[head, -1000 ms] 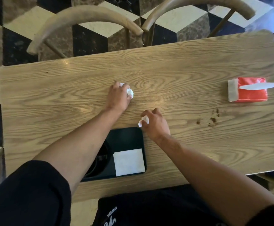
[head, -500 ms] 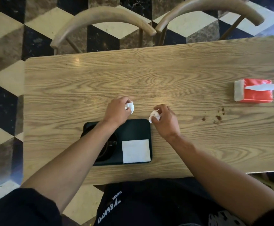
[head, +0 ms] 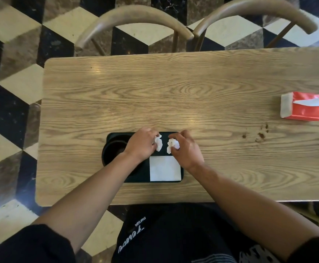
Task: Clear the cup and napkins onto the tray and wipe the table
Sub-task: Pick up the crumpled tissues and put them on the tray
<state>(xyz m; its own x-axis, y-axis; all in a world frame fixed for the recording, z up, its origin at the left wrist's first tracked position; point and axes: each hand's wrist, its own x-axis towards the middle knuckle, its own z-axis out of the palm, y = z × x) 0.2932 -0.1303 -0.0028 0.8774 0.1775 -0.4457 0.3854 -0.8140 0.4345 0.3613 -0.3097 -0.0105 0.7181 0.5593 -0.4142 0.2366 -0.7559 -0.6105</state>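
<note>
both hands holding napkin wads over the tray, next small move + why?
Probably open both hands and drop the wads. The left hand and right hand each pinch a crumpled napkin above bare tray surface, beyond the flat napkin.

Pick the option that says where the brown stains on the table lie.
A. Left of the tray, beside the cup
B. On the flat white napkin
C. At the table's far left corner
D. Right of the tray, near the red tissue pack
D: the brown stains dot the table to the right of the tray, just in front of the red tissue pack.
</note>
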